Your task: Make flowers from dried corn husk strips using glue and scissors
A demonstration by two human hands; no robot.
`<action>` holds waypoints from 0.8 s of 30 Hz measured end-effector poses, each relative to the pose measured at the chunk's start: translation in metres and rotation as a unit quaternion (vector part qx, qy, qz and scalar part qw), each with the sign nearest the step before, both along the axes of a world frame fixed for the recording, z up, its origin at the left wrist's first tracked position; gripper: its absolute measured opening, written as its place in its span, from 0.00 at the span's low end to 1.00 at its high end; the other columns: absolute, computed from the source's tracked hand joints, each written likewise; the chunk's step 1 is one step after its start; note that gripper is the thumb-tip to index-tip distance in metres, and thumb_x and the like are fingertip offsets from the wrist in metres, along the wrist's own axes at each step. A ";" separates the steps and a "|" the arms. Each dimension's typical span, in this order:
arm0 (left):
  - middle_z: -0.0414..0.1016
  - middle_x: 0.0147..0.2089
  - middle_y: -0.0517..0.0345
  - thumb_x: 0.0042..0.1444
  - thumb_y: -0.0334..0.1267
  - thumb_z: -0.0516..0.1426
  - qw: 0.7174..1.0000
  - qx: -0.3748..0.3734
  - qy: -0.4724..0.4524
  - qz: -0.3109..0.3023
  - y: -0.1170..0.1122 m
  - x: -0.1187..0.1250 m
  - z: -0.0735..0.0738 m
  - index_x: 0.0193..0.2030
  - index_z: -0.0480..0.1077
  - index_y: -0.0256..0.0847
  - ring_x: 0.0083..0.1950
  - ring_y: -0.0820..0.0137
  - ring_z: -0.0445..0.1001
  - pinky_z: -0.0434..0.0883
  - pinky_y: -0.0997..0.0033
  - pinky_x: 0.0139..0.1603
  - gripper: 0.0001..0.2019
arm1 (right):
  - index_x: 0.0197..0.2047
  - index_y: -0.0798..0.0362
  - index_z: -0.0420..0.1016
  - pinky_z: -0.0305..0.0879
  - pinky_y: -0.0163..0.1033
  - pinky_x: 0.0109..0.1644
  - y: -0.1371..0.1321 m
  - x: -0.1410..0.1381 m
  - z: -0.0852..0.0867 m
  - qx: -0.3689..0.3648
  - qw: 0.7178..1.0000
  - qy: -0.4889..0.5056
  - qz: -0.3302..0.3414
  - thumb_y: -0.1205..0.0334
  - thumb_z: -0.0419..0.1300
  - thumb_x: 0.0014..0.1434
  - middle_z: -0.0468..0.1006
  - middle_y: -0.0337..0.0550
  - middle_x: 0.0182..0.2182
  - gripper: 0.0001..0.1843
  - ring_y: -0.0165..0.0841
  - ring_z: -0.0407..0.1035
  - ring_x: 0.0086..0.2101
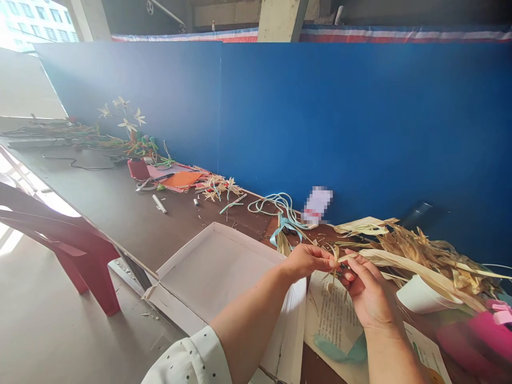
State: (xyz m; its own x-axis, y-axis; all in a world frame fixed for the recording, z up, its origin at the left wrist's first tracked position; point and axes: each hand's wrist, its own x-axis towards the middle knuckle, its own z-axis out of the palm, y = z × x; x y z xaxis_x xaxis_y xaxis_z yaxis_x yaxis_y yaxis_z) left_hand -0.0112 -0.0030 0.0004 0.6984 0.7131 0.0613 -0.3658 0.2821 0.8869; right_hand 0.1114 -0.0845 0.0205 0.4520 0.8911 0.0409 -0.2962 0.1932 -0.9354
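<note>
at far left, a red plastic chair [86,256] stands beside the long table [100,186]; on the table, near the blue partition [320,117], a pale-petalled flower spray [128,126] rises above coloured scraps, followed by a red block-like object [138,169] and orange paper [182,180]. nearer the viewer, a shallow white box [218,261] lies open beneath the left forearm, with loops of pale blue cord [276,199] behind it. right of centre, the left hand [310,261] pinches a small husk piece [344,258] between thumb and finger; the piece sits in the air between the two hands, over the top of a printed sheet [332,314]. the right hand [366,290] meets it with a fingertip grip of its own. the piece appears dry and thin: it might split if the two grips pull apart or bend it sharply, and slip if either pinch slackens. at right, a long husk leaf [420,269] reaches from near the right fingertips across a tilted white cup [424,296]; whether it joins the held piece cannot be told. should the right wrist swing outward, it could snag that leaf and upset the cup, or disturb the husk pile [436,248] behind.
</note>
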 end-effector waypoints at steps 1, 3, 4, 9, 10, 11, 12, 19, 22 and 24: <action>0.73 0.28 0.58 0.27 0.46 0.71 1.000 0.005 -0.002 -0.002 0.000 0.000 -0.001 0.29 0.75 0.32 0.31 0.75 0.69 0.67 0.68 0.44 0.23 | 0.45 0.50 0.74 0.58 0.25 0.24 0.000 -0.001 0.000 -0.001 1.000 -0.010 0.003 0.58 0.71 0.45 0.70 0.36 0.31 0.22 0.22 0.57 0.25; 0.73 0.28 0.58 0.27 0.46 0.71 1.000 0.012 -0.007 -0.006 0.001 0.001 -0.003 0.29 0.75 0.32 0.31 0.75 0.69 0.66 0.68 0.44 0.23 | 0.47 0.49 0.74 0.58 0.25 0.25 -0.001 -0.002 0.000 0.000 1.000 -0.027 0.006 0.59 0.71 0.45 0.69 0.35 0.31 0.24 0.22 0.57 0.25; 0.73 0.28 0.58 0.26 0.46 0.71 1.000 0.014 -0.008 -0.007 0.001 0.001 -0.004 0.29 0.75 0.32 0.31 0.75 0.69 0.66 0.68 0.43 0.23 | 0.47 0.49 0.74 0.58 0.25 0.25 -0.001 -0.002 -0.001 0.001 0.999 -0.036 0.005 0.59 0.71 0.45 0.69 0.35 0.31 0.24 0.22 0.57 0.25; 0.73 0.28 0.58 0.26 0.46 0.71 1.000 0.016 0.001 -0.006 0.002 0.002 -0.007 0.30 0.75 0.32 0.31 0.74 0.69 0.66 0.67 0.44 0.24 | 0.46 0.50 0.74 0.57 0.25 0.25 -0.002 -0.002 0.000 -0.010 0.998 -0.066 -0.014 0.59 0.72 0.43 0.68 0.34 0.27 0.25 0.23 0.57 0.25; 0.73 0.28 0.57 0.26 0.45 0.71 1.000 0.016 0.003 -0.006 0.003 0.002 -0.007 0.30 0.75 0.32 0.31 0.74 0.70 0.66 0.67 0.45 0.24 | 0.46 0.50 0.74 0.57 0.25 0.25 -0.002 -0.002 0.000 -0.012 0.998 -0.065 -0.017 0.60 0.72 0.42 0.68 0.34 0.27 0.26 0.23 0.57 0.24; 0.73 0.28 0.57 0.27 0.46 0.71 1.000 0.016 0.004 -0.007 0.003 0.002 -0.008 0.30 0.75 0.32 0.32 0.74 0.70 0.66 0.66 0.46 0.24 | 0.45 0.50 0.74 0.56 0.25 0.24 -0.002 -0.003 0.001 -0.014 0.998 -0.063 -0.019 0.60 0.73 0.41 0.68 0.34 0.26 0.26 0.23 0.57 0.24; 0.73 0.28 0.57 0.27 0.46 0.71 1.000 0.017 0.004 -0.009 0.003 0.003 -0.008 0.30 0.76 0.32 0.32 0.74 0.70 0.67 0.66 0.46 0.24 | 0.45 0.50 0.74 0.56 0.25 0.24 -0.002 -0.003 0.001 -0.014 0.998 -0.061 -0.021 0.60 0.73 0.41 0.68 0.33 0.26 0.26 0.23 0.57 0.24; 0.75 0.30 0.54 0.27 0.47 0.71 0.999 0.026 0.017 -0.012 0.002 0.003 -0.008 0.32 0.76 0.32 0.34 0.70 0.72 0.67 0.63 0.50 0.25 | 0.46 0.50 0.74 0.56 0.26 0.24 -0.002 -0.005 0.002 -0.010 0.998 -0.060 -0.030 0.61 0.73 0.39 0.69 0.33 0.26 0.28 0.23 0.57 0.23; 0.75 0.30 0.54 0.27 0.47 0.71 0.999 0.034 0.017 -0.010 0.002 0.002 -0.008 0.32 0.76 0.32 0.35 0.70 0.72 0.67 0.62 0.50 0.25 | 0.46 0.50 0.74 0.56 0.26 0.23 -0.002 -0.005 0.002 -0.007 0.998 -0.059 -0.031 0.61 0.73 0.39 0.69 0.33 0.25 0.28 0.23 0.57 0.23; 0.75 0.30 0.54 0.27 0.47 0.71 0.999 0.036 0.017 -0.008 0.002 0.002 -0.009 0.32 0.76 0.32 0.35 0.69 0.72 0.67 0.62 0.50 0.25 | 0.46 0.50 0.74 0.56 0.27 0.23 -0.002 -0.005 0.002 -0.004 0.998 -0.058 -0.030 0.62 0.73 0.39 0.69 0.33 0.25 0.28 0.23 0.57 0.22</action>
